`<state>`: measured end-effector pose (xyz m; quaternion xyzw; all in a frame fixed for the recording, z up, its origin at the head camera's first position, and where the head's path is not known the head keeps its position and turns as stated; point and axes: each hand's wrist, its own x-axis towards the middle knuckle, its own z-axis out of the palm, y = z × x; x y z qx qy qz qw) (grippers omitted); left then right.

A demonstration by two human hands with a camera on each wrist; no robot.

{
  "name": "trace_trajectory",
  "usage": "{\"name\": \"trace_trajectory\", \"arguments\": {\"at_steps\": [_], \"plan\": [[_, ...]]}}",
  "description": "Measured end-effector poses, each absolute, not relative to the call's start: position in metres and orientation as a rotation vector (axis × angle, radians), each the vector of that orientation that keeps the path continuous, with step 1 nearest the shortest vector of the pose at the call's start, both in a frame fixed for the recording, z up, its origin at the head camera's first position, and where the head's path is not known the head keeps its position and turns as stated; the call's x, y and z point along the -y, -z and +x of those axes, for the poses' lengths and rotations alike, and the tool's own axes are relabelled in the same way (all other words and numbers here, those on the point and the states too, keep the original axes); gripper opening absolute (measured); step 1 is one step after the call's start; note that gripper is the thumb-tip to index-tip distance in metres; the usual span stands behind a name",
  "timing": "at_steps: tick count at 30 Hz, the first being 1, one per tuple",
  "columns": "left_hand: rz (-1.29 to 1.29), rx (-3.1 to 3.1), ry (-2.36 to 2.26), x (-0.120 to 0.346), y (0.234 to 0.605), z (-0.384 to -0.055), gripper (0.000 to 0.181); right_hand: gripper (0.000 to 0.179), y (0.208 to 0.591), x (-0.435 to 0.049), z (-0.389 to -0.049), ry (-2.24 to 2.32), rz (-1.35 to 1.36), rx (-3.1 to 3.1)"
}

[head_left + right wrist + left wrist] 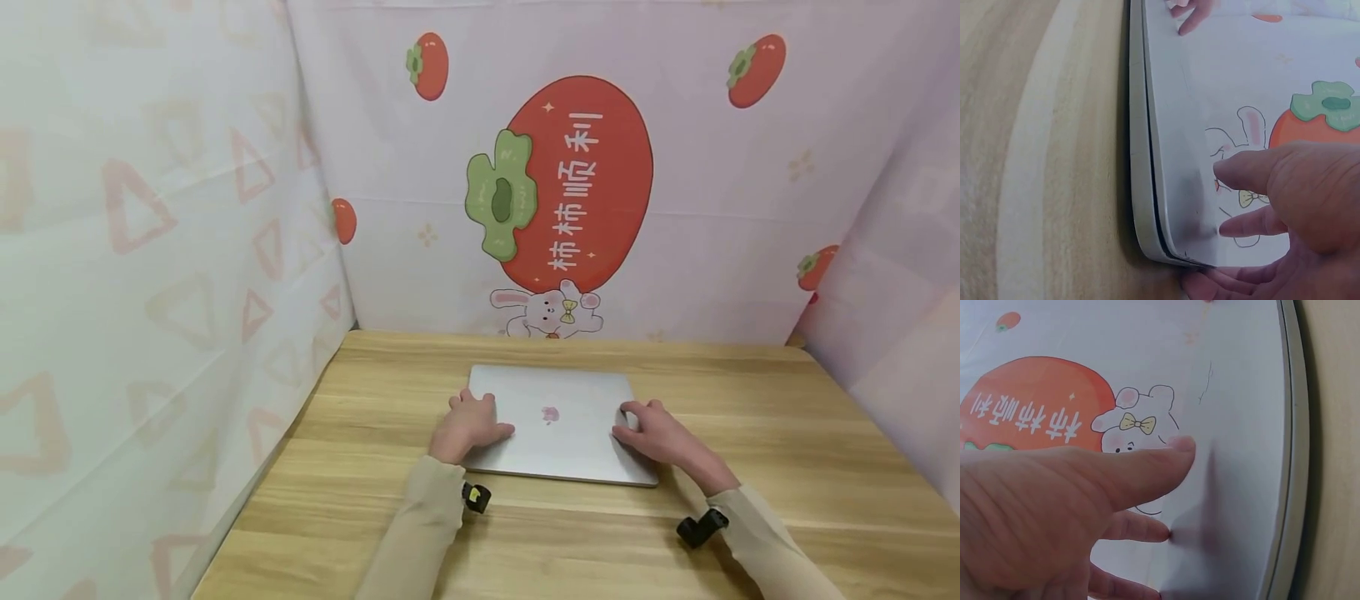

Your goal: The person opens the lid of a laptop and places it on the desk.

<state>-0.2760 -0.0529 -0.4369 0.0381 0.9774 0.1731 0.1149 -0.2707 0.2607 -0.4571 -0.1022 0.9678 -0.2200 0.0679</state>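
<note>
A silver laptop [577, 450] lies closed on the wooden table, a small pinkish logo [551, 414] in the middle of its lid. My left hand [471, 423] is at its left side, thumb stretched over the lid and fingertips touching the surface. At the right side is my right hand [658, 435], with thumb and index finger extended over the lid. In the right wrist view its other fingers [1235, 284] bend down beside the laptop's edge. A thin dark gap runs between lid and base [1142, 162] there.
A wooden table [360, 517] extends around the laptop. Behind it hangs a cloth backdrop [405, 275] printed with persimmons and a rabbit; a patterned cloth [150, 292] lines the left side. Dark wrist devices [702, 528] sit at both sleeves.
</note>
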Motion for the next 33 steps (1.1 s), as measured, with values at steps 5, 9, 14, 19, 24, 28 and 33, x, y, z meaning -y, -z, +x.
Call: {"name": "trace_trajectory", "arguments": {"at_steps": [5, 9, 14, 19, 24, 28, 33], "plan": [[0.117, -2.845, -0.457, 0.051, 0.438, -0.273, 0.074, 0.053, 0.457, -0.263, -0.270, 0.704, -0.338, -2.933], [0.108, -2.846, -0.447, 0.052, 0.439, -0.273, 0.075, 0.048, 0.457, -0.264, -0.273, 0.706, -0.385, -2.942], [0.132, -2.874, -0.448, 0.058, 0.440, -0.276, 0.069, 0.045, 0.455, -0.262, -0.274, 0.641, -0.426, -2.927], [0.295, -2.845, -0.442, 0.075, 0.442, -0.275, 0.065, 0.045, 0.447, -0.261, -0.264, 0.589, -0.510, -2.856], [0.488, -2.800, -0.399, 0.096, 0.442, -0.266, 0.065, 0.047, 0.442, -0.254, -0.251, 0.457, -0.573, -2.860], [0.539, -2.761, -0.375, 0.101, 0.435, -0.258, 0.067, 0.048, 0.439, -0.246, -0.241, 0.342, -0.688, -2.903], [0.528, -2.725, -0.338, 0.102, 0.430, -0.248, 0.071, 0.045, 0.438, -0.231, -0.233, 0.270, -0.922, -2.888]]}}
